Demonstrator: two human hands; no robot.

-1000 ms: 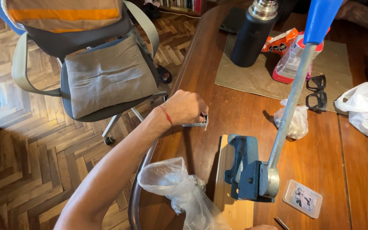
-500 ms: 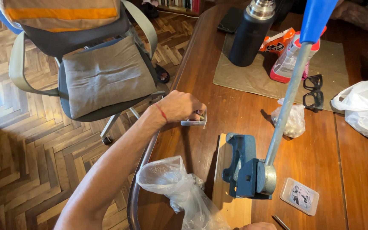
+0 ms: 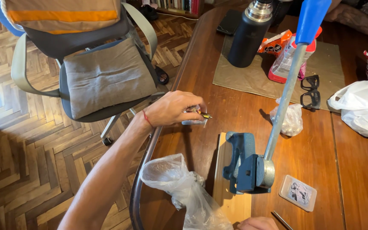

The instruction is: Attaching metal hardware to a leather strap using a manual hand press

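A: What can we count on the table [image 3: 218, 89]?

B: We see one blue press [image 3: 245, 164] with a long grey lever [image 3: 284, 102] ending in a blue grip, bolted on one pale wooden board [image 3: 226, 187]. There are four plastic bags: one clear bag [image 3: 184, 187] at the near edge, one small clear bag [image 3: 290, 119] by the lever, one large white bag [image 3: 363, 108] at the right, and one clear pouch with a red base [image 3: 284, 64] on the mat. We also count one black flask [image 3: 248, 36], one orange snack packet [image 3: 273, 42], one pair of black glasses [image 3: 309, 91], one dark phone [image 3: 230, 22] and one small card [image 3: 297, 193].

A: And the surface and the room?

B: We have a dark, polished wooden table with a tan mat [image 3: 273, 72] at its far end. To the left stands one office chair [image 3: 90, 64] with a grey cushion, on herringbone parquet floor [image 3: 18, 140].

A: How do we find the hands?

B: Our left hand [image 3: 173, 108] is curled narrow, fingers pinched around a small metal piece with a brass-coloured tip [image 3: 203, 115], held just above the table beside the board's far end. Something small and pale lies under the fingers; we cannot tell what. Of our right hand [image 3: 256, 223] only a sliver shows at the bottom edge, near the board, and we cannot tell how far open it is.
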